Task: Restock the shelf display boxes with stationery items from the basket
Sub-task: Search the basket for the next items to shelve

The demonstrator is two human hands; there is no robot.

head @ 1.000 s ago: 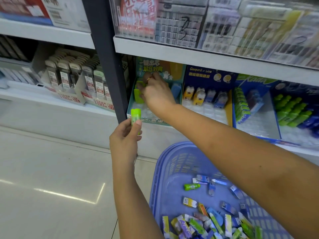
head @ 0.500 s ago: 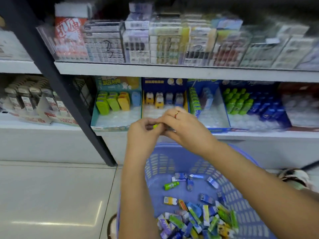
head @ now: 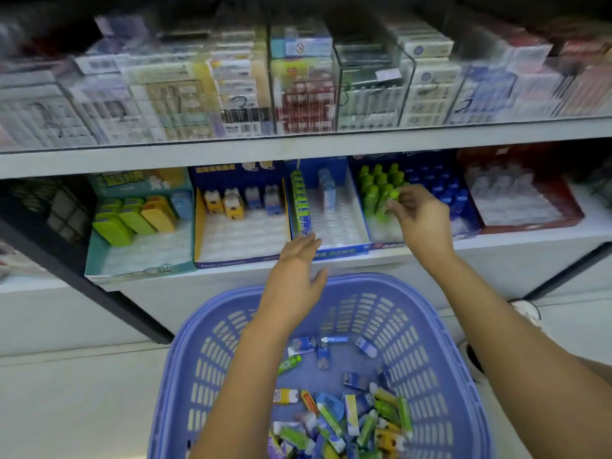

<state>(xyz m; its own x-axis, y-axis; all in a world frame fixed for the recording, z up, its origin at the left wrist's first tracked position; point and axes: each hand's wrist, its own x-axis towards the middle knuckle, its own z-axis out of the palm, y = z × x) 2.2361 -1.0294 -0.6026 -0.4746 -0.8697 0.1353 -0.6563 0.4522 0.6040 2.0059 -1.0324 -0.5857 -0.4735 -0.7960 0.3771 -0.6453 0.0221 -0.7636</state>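
Note:
A lilac plastic basket sits low in front of me, with several small stationery items heaped at its near end. My right hand reaches into a blue display box on the lower shelf. Its fingertips pinch a small green item at the front of the box's green rows. My left hand hovers flat and empty over the basket's far rim, just before the shelf edge.
Along the same shelf stand a teal box, a blue and yellow box, a half-filled blue box and a red box. The upper shelf juts out above. A dark upright slants at left.
The green item passed from my left hand to my right hand over the basket. My right hand then carried it up and right into the blue box. My left hand opened.

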